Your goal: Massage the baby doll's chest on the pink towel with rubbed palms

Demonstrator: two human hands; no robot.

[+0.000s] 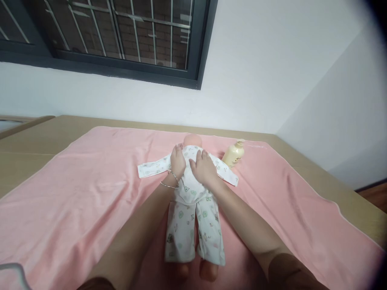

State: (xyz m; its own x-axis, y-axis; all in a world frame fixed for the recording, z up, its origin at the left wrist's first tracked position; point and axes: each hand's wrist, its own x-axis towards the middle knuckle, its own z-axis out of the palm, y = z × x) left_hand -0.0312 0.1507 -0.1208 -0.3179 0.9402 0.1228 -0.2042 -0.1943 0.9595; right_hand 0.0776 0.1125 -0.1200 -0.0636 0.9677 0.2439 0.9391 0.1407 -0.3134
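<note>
A baby doll (190, 189) lies stretched out in a white top and trousers with a small green and brown print. Its bald head (192, 140) points away from me and its bare feet are nearest me; no face shows. My left hand (177, 162), with a silver bangle at the wrist, rests along the left side of the doll's upper body, fingers extended. On the right of the upper body, my right hand (204, 168) lies flat with its fingers a little apart. Both sleeves spread outward, and neither hand grips anything visible.
A pale yellow pump bottle (234, 154) leans beside the doll's right-hand sleeve. Under everything is a wrinkled pink cloth (99, 193) on a wooden surface (39, 161). Behind stand a white wall (242, 80) and a dark-framed barred window (127, 36). A grey curved object (18, 270) shows at lower left.
</note>
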